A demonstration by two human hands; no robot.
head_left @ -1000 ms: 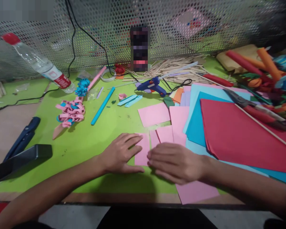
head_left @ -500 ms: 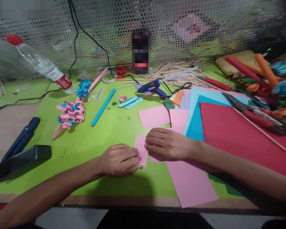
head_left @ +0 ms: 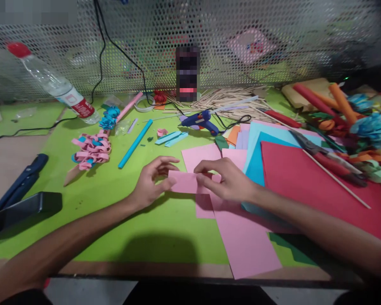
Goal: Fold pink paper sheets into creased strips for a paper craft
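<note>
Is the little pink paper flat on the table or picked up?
Picked up: the left hand and right hand pinch the little pink paper by its ends; its shadow falls below.

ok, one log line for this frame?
left hand: pinching pink paper strip | right hand: pinching its other end | strip: held just above green mat | nearby: pink sheet, red sheet

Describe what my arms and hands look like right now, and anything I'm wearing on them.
Both arms are bare as far up as the view reaches. No sleeve shows on the left forearm or the right forearm. The left hand and right hand wear no gloves, and no ring, watch or bracelet is visible. No cables or markings show on them.
</note>
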